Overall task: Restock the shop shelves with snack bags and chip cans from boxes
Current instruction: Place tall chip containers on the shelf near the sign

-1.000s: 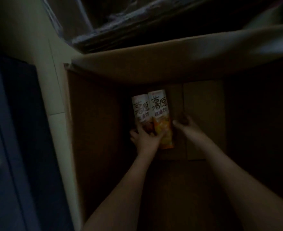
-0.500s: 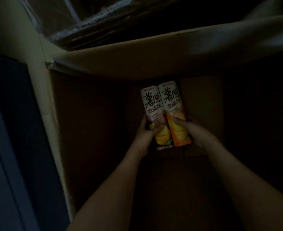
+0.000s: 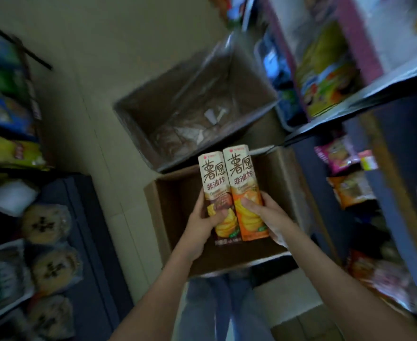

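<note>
Blurred shop shelves (image 3: 386, 89) packed with coloured snack bags (image 3: 325, 70) flank the pale floor on both sides. Between them sit two open brown cardboard boxes. The far one (image 3: 128, 124) holds crumpled clear plastic. The near one (image 3: 158, 217) lies directly under the hands. Above it, two tall chip cans with cream tops and dark lettering stand upright, touching side by side. The left hand (image 3: 202, 230) grips the brown-bottomed can (image 3: 214, 183), and the right hand (image 3: 268, 217) grips the orange-bottomed can (image 3: 244, 178), fingers wrapped across their fronts.

"薯愿" and "非油炸" on brown chip can (image 3: 214, 183), same wording on orange chip can (image 3: 244, 180)
</note>
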Motion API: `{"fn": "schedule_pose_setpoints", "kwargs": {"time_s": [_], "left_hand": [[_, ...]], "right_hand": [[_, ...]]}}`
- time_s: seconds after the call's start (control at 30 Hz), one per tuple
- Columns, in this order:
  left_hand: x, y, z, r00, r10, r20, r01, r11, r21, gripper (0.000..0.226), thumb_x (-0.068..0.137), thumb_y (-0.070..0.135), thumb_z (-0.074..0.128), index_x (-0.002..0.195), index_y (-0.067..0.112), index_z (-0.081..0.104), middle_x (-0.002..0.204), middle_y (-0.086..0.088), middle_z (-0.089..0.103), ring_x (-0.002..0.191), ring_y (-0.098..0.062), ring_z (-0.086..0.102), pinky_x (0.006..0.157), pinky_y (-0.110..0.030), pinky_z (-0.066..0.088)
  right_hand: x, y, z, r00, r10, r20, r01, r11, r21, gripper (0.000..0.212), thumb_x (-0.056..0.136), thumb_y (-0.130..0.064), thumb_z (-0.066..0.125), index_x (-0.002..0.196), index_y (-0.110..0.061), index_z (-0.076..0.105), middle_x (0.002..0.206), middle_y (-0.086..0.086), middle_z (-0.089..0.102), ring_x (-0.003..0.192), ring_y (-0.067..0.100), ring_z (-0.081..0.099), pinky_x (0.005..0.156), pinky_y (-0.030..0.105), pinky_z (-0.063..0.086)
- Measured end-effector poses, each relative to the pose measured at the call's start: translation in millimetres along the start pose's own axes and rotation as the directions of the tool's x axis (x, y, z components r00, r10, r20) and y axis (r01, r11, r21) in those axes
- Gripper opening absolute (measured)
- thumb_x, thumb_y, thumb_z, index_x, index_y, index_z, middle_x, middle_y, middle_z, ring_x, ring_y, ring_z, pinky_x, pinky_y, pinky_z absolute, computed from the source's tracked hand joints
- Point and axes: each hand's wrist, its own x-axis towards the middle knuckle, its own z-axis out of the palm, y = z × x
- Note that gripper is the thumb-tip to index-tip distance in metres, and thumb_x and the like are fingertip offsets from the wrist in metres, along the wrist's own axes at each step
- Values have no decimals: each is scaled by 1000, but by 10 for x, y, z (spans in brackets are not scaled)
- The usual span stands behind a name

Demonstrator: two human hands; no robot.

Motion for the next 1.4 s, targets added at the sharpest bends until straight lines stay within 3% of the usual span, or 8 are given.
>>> {"fn": "schedule_pose_setpoints", "kwargs": {"time_s": [0.1, 0.3, 0.47, 0.67, 0.87, 1.1, 1.27, 1.4], "left_hand": [[-653, 651, 364, 990, 113, 82, -118, 991, 56, 69, 85, 8, 71, 126, 55, 42, 125, 4, 65, 111, -16, 66, 88, -37, 57], [-1801, 1754, 1158, 870, 364, 333, -434, 886, 164, 81, 84, 11, 74, 147, 40, 31, 137, 1, 57, 119, -20, 61, 96, -45, 53], [-2743, 2391, 1993, 698, 495, 518, -641, 754, 144, 90, 79, 13, 79, 150, 37, 30, 138, -6, 56, 122, -29, 58, 99, -58, 47], [-4042, 2791, 3105, 399, 596, 697, -852, 522, 42, 90, 73, 24, 81, 143, 45, 30, 138, 3, 57, 123, -21, 58, 96, -46, 51], [-5067, 3000, 4004, 175, 644, 745, -907, 400, -132, 82, 68, 21, 76, 135, 48, 38, 119, 21, 66, 112, -5, 63, 94, -35, 51], [-5724, 3206, 4781, 42, 627, 778, -866, 411, -285, 94, 58, 23, 79, 141, 40, 40, 137, 8, 57, 126, -15, 55, 100, -39, 48], [-5933, 3483, 5282, -105, 588, 802, -829, 394, -397, 74, 67, 10, 73, 127, 46, 48, 116, 8, 69, 113, -18, 63, 92, -41, 53], [-6005, 3601, 5655, -178, 543, 821, -801, 405, -441, 75, 67, 10, 73, 129, 44, 47, 126, 3, 65, 117, -18, 61, 92, -39, 51]], "right_hand": [[-911, -480, -63, 987, -158, -21, 159, 982, 101, 83, 64, -38, 78, 137, -23, 42, 117, 3, 67, 99, 23, 69, 83, 44, 56], [-2605, -1208, -317, 885, -457, -87, 464, 859, 217, 69, 73, -31, 76, 135, -24, 46, 123, 5, 66, 107, 26, 67, 90, 51, 53], [-4001, -1581, -629, 690, -690, -219, 724, 661, 198, 61, 75, -26, 72, 131, -21, 51, 120, 4, 68, 105, 24, 67, 84, 44, 57], [-5734, -1610, -1191, 390, -861, -326, 915, 402, 31, 64, 74, -26, 71, 133, -21, 47, 118, 0, 67, 102, 15, 68, 75, 29, 57], [-7036, -1572, -1569, 82, -888, -452, 968, 179, -175, 63, 70, -24, 80, 126, -19, 53, 115, 7, 69, 107, 28, 66, 91, 51, 53], [-8063, -1497, -2012, -173, -844, -508, 944, 4, -329, 58, 71, -18, 76, 124, -12, 54, 115, 5, 69, 100, 16, 68, 83, 33, 57], [-8438, -1467, -2506, -261, -763, -591, 906, 17, -423, 56, 77, -17, 68, 130, -13, 50, 118, 3, 66, 101, 15, 67, 78, 30, 55], [-8372, -1486, -3011, -207, -683, -700, 888, 170, -428, 52, 87, -10, 66, 134, -14, 45, 120, 4, 63, 101, 18, 65, 67, 28, 52]]}}
